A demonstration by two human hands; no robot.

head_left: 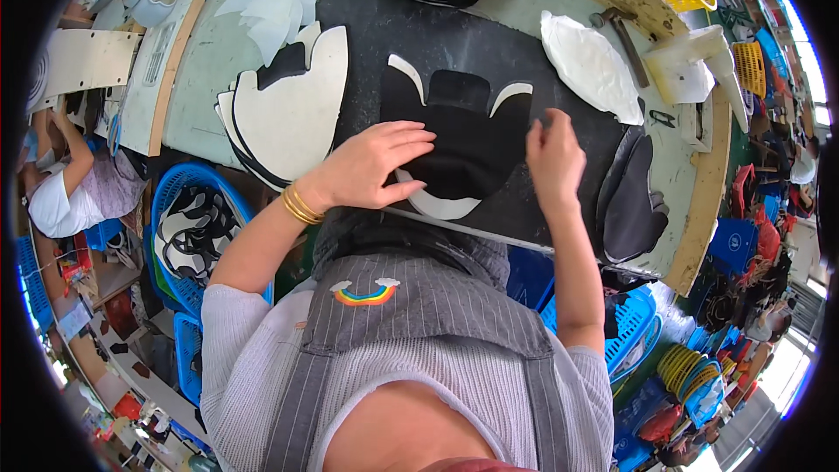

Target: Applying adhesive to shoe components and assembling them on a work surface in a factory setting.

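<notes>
I am pressing my left hand (376, 166), fingers spread, flat on the black shoe piece (463, 135), keeping it smooth. My right hand (552, 156) is pinching its edge; I am aligning it slowly

We are looking through a single fisheye camera worn on the head, pointing steeply down over the chest at the bench (218, 61), which is lying close ahead. Our own forearms are entering from the lower edge. Straight edges are bending toward the dark rim, and the room's floor is curving around left and right.
</notes>
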